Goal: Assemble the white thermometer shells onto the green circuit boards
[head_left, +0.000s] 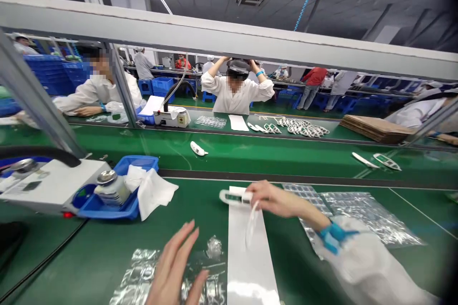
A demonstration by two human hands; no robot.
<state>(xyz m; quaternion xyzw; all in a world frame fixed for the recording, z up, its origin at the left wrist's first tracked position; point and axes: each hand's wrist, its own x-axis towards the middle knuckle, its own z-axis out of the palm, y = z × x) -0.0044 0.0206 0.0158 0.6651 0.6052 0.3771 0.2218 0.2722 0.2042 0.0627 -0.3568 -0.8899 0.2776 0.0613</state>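
Right grip [274, 198] at end of white casing [232, 197]

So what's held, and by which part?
The right hand seems to hold a blurred white piece by its far end, fingers also at the white frame. The left hand holds nothing.

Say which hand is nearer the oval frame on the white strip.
Right. The right hand covers the right end of the oval frame; the left hand is apart, lower left, nearer the camera.

The left grip [167, 274] spreads loosely, while the right grip [272, 198] pinches, its arm [365, 257] stretched forward.
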